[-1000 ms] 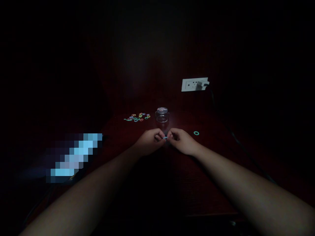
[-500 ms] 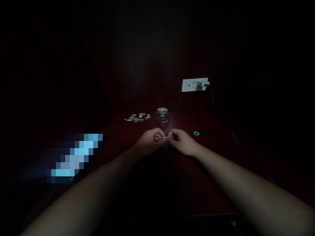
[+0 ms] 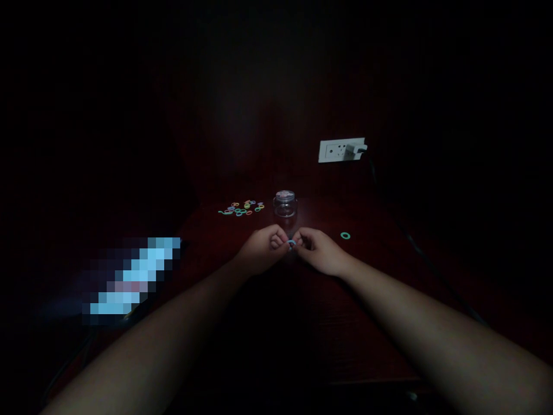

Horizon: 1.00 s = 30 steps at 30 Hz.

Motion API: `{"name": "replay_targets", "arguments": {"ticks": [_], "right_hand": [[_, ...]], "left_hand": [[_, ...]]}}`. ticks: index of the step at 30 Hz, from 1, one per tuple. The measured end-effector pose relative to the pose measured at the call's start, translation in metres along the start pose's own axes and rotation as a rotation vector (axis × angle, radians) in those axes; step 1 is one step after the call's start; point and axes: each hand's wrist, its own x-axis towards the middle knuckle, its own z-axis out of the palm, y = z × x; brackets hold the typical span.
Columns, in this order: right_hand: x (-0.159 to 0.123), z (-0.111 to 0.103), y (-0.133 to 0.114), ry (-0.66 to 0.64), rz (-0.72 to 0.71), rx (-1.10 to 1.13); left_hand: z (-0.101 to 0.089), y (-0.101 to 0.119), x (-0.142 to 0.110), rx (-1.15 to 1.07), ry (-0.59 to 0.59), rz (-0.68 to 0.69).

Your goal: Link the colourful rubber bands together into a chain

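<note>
a small pale-blue band, curved like an arch, sits pinched between the fingertips of both hands, in front of the jar. the surface is dark red, the room very dim.

Bare forearms, no sleeves.

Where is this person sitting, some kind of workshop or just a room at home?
Possibly a room at home, though it is too dark to be sure: a reddish desk or table, a wall socket, and small colored rings.
</note>
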Motion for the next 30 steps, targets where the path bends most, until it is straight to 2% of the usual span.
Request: {"name": "replay_targets", "arguments": {"ticks": [11,21,30], "right_hand": [[0.0015,-0.0026,0.0033,0.073,0.063,-0.126],[0.0008,-0.0019,-0.0019,0.015,0.003,0.016],[0.0018,-0.0009,0.0029,0.031,0.023,0.012]], "left_hand": [[-0.0001,0.0024,-0.0015,0.029,-0.029,-0.024],[-0.0018,0.0052,-0.0011,0.055,0.011,-0.029],[-0.0023,0.0033,-0.0008,0.045,0.026,-0.004]]}}
